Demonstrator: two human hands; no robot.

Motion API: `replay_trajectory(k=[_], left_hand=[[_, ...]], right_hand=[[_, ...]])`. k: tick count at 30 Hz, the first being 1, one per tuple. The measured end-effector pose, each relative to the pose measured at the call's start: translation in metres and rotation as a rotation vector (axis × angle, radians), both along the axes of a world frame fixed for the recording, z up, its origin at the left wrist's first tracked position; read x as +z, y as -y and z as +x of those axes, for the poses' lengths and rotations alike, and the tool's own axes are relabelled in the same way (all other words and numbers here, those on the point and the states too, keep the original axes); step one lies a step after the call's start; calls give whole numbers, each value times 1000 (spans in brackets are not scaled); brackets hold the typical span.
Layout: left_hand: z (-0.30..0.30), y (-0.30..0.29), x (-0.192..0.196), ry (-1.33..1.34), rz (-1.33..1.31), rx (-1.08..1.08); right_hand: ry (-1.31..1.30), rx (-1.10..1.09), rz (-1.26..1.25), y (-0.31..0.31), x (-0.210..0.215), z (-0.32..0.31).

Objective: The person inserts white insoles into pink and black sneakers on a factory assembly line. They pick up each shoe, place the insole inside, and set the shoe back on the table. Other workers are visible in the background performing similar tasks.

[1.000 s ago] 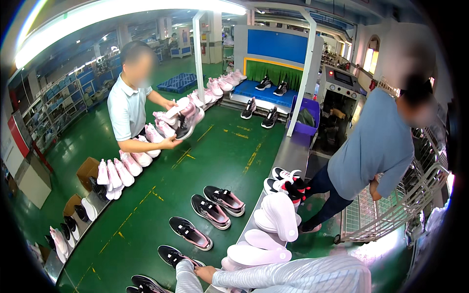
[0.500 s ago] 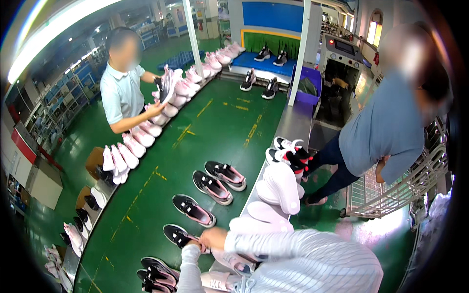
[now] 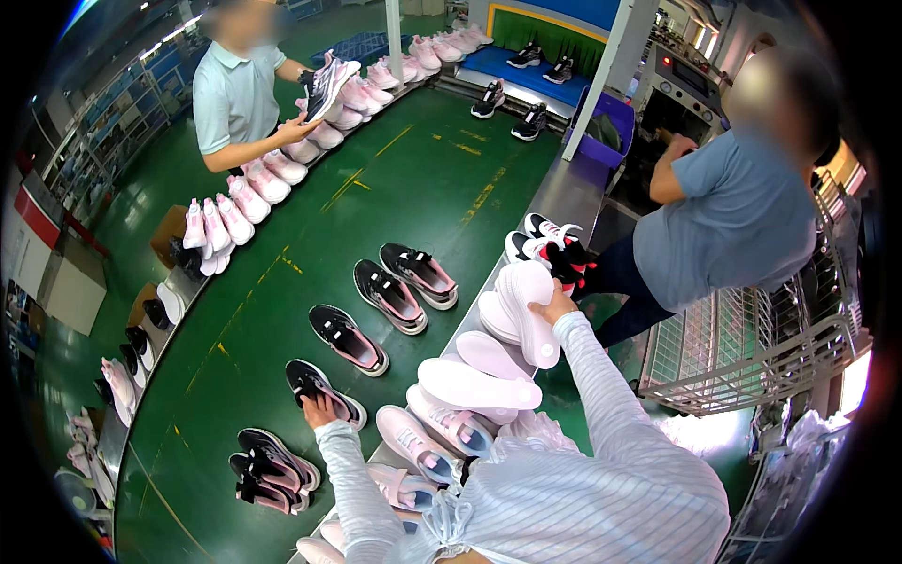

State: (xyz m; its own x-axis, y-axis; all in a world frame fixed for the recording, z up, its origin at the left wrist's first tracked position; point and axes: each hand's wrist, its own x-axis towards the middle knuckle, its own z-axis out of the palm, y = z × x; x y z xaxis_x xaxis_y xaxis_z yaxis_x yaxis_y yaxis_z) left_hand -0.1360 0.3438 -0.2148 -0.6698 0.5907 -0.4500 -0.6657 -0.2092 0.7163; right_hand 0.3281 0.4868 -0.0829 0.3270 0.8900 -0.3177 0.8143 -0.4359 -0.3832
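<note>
My left hand (image 3: 319, 410) is at the near side of a black sneaker with pink lining (image 3: 329, 393) on the green conveyor belt (image 3: 282, 324), its fingers closed on the shoe's edge. Out to the right, my right hand (image 3: 552, 307) grips a white shoe sole (image 3: 526, 299) at the top of a pile on the metal ledge. Other pale soles (image 3: 479, 383) lie nearer me. Further black sneakers (image 3: 390, 293) stand on the belt beyond my left hand, and a stacked group of black sneakers (image 3: 272, 467) sits nearer.
Pink-white sneakers (image 3: 413, 440) line the ledge before me. Red, white and black sneakers (image 3: 545, 242) stand beyond the soles. Across the belt, a person (image 3: 235, 94) holds a shoe beside a row of pink shoes (image 3: 268, 177). Another person (image 3: 723, 216) stands right, near a wire cart (image 3: 752, 348).
My hands have separated: the right has reached out to the white soles, while the left remains at the black sneaker. The person on the right has raised an arm toward the machine.
</note>
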Motion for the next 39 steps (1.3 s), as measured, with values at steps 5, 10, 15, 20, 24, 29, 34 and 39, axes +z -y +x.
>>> replay_trajectory(k=[5,10,15,20,24,29,34,39], left_hand=[[-11,5,2,-57,-121,-50],[-18,4,-13,-28,-63,-24],[-32,4,-33,-59,-132,163],[-22,10,-24,-1079,-929,-486],[-15,62,89,-1282,-883,-112],[-65,233,117,-1288,-921,592],[-60,450,107,-1214,-1340,749],[-79,510,56,-922,-1873,614]], right_hand=[[152,24,-193,24,19,-19],[353,73,-12,43,22,-22],[317,72,131,40,47,-35],[-447,398,358,17,40,-71],[-916,751,-174,1,6,-162],[-1048,703,-761,-30,-25,-246],[-858,470,-979,-34,-37,-308],[-333,752,-211,-62,-156,-319]])
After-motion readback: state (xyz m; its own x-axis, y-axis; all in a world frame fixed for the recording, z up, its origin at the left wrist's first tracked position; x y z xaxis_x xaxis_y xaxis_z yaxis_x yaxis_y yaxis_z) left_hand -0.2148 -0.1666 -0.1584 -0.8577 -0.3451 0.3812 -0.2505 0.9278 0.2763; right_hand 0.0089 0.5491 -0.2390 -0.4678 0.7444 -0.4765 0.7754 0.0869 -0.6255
